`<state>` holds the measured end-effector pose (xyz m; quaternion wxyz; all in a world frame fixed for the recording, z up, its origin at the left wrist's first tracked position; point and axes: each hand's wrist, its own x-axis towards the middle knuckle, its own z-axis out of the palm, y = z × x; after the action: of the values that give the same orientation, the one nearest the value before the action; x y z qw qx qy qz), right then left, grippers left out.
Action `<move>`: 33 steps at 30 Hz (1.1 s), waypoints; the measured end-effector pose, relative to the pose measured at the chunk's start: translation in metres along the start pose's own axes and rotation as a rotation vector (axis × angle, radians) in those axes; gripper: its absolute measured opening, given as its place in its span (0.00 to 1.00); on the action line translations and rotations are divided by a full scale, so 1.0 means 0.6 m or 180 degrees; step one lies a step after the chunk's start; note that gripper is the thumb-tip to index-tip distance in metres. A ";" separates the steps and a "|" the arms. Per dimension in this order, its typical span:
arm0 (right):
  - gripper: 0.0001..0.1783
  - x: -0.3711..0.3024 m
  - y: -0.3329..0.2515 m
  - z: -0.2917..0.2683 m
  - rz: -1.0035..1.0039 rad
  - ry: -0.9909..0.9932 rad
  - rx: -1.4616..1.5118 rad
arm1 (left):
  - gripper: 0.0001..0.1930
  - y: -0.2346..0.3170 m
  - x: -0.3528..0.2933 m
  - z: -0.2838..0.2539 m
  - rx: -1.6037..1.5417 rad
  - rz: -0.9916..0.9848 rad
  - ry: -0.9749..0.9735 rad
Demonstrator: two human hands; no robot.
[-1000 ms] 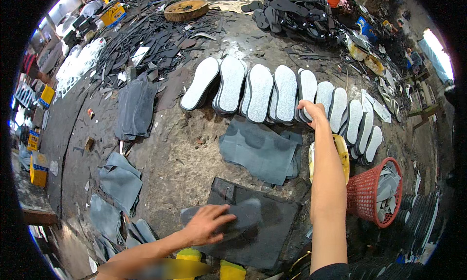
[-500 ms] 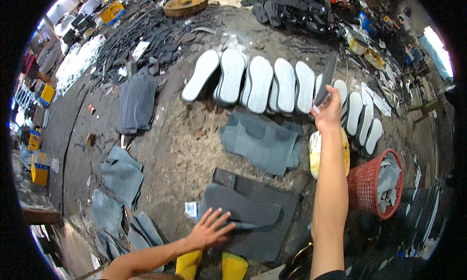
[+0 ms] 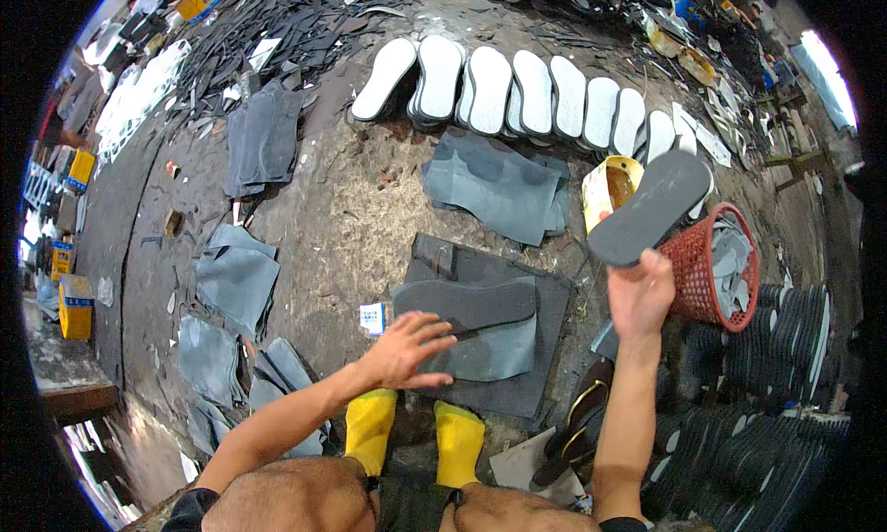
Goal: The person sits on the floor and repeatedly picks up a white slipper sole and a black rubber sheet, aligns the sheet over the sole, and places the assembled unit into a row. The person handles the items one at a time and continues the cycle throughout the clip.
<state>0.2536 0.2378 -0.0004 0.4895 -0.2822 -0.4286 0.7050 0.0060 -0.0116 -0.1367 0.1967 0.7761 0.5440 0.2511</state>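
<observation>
A dark grey sole is at the right of centre in the frame, tilted, its upper end toward the right and its dark face to the view; the fingers of the right hand are clamped on its lower end. The left hand, just below the centre, has its fingers spread apart, holding nothing, over the left part of a dark square mat; whether it touches what lies there I cannot tell. On that mat a dark sole-shaped piece lies along the upper part of a blue-grey sheet. A small blue-and-white box is near the mat's left edge. Behind the held sole, partly hidden, are a yellow container and a red basket filled with grey offcuts. Across the upper middle runs a curved row of white-topped soles, with grey sheets lying below it on the floor. More blue-grey sheets lie at the left, and dark scraps cover the upper left. Yellow boots stand at the bottom centre; rows of dark soles fill the lower right.
</observation>
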 end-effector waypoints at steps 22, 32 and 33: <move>0.23 -0.158 0.037 0.053 0.0240 0.0761 0.0155 | 0.20 0.080 0.003 -0.166 -0.3605 -0.1690 0.1535; 0.27 -0.156 0.024 0.087 0.0135 0.0163 0.0474 | 0.19 0.043 0.083 -0.202 -0.4632 -0.2415 0.2831; 0.27 -0.154 0.027 0.076 0.0407 0.0387 0.0238 | 0.18 0.043 0.070 -0.188 -0.4205 -0.2896 0.2778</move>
<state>0.2426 0.1340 0.0050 0.4788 -0.3328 -0.3526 0.7319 -0.0309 0.0234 -0.0246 0.4579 0.0524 0.5692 0.6809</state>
